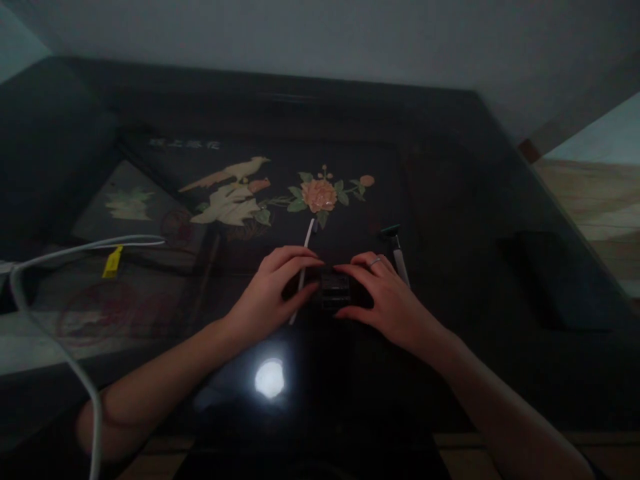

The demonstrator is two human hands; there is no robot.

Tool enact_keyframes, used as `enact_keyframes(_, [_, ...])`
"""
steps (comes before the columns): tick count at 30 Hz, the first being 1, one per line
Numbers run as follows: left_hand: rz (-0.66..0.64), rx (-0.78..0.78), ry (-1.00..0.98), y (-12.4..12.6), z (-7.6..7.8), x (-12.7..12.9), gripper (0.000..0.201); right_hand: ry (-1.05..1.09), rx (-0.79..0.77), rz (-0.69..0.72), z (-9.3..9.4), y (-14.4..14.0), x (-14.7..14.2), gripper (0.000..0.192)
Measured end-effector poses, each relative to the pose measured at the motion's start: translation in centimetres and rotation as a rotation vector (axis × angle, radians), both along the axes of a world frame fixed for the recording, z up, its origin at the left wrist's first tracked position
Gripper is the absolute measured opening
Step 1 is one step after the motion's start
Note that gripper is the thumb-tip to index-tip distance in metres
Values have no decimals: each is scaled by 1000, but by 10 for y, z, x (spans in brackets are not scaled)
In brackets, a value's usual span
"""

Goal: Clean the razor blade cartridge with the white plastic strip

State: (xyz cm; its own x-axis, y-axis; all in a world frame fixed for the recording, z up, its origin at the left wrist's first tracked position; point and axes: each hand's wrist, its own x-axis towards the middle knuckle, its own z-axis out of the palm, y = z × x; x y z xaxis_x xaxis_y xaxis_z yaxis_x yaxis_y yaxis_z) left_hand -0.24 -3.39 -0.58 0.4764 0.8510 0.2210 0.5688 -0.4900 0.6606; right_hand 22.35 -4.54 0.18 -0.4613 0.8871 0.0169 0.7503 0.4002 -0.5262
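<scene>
A small black block (335,292) with ridges across it sits on the dark tabletop between my two hands. My right hand (387,293) has its thumb at the block's near edge and its index finger at the far edge; a ring is on one finger. From the other side, my left hand (280,283) brings its bent fingers and thumb to the block's left edge. A thin white strip (309,235) runs beneath my left hand and shows on both sides of it. Just past my right hand lies a razor-like tool (399,257) with a dark head and pale handle.
A white cable (55,341) with a yellow tag (113,262) loops over the table's left side. At the right lies a dark flat rectangle (560,280). The glossy black table (450,167) bears a bird-and-flower inlay (319,195). A pale wall (300,37) stands behind.
</scene>
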Motion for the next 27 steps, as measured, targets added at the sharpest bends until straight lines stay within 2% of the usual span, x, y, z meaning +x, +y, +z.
enact_keyframes(2, [45, 21, -13, 6, 1, -3, 16, -21, 21, -2, 0, -2, -3, 58])
enact_keyframes(7, [142, 32, 15, 13, -1, -6, 15, -50, 54, -12, -3, -4, -8, 59])
enact_keyframes(14, [138, -4, 89, 14, -3, -3, 17, -61, 87, -1, -4, -2, -11, 51])
enact_keyframes(21, [143, -53, 90, 16, -4, -2, 17, -152, 197, 33, -3, -3, -15, 43])
enact_keyframes(27, [134, -11, 113, 16, -5, -1, 16, -43, 186, 6, 5, 2, -8, 40])
